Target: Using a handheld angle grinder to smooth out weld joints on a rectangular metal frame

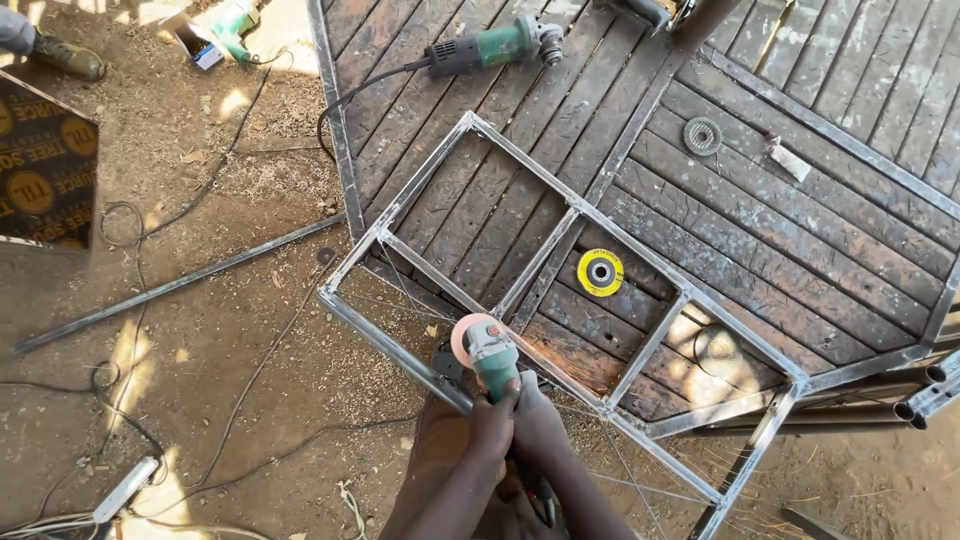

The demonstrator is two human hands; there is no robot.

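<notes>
The angle grinder (490,357) in both hands is showing a green body with a grey head and a pale pink disc. A second grinder (493,47) lying on the planks is wearing the same green, with a black handle and black cord. The metal frame (560,250) is gleaming silver-grey, with rusty orange patches showing near its lower bar. Inside it, a yellow disc (600,272) with a black centre is standing out. The wooden platform (800,230) is looking dark brown, striped by gaps and streaked with white. The dirt ground (220,330) is appearing dusty tan, dappled by sunlight
</notes>
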